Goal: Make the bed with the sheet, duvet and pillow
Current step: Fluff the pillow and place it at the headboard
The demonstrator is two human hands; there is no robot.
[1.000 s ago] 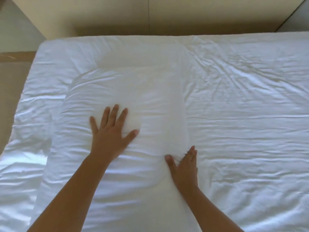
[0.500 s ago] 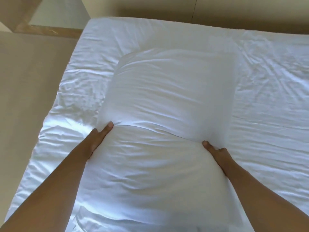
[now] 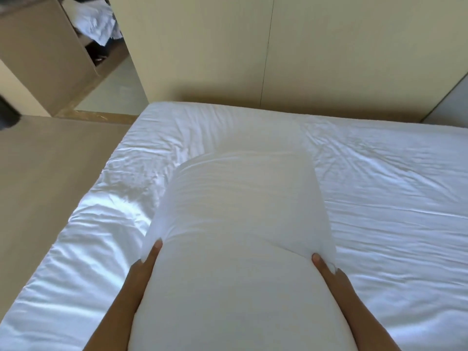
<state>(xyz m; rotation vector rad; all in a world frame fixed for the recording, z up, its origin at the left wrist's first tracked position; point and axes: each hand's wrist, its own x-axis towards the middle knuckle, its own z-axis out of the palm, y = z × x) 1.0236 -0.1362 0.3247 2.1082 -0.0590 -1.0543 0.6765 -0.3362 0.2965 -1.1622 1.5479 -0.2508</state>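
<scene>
A plump white pillow (image 3: 240, 224) fills the middle of the view, raised off the bed and close to me. My left hand (image 3: 147, 262) grips its left side, thumb on top and fingers hidden beneath. My right hand (image 3: 325, 268) grips its right side the same way. Under it lies the bed (image 3: 379, 198), covered in wrinkled white bedding that reaches the beige headboard wall (image 3: 228, 59). I cannot tell the sheet from the duvet.
A beige floor (image 3: 45, 186) runs along the bed's left edge. At the top left stands a wooden shelf unit (image 3: 45, 51) holding crumpled white cloth (image 3: 97, 24). A grey wall panel (image 3: 450, 105) shows at the far right.
My hands went from pressing flat on the pillow to gripping its two sides. The pillow has come up off the bed towards me, and my view has tilted up towards the wall.
</scene>
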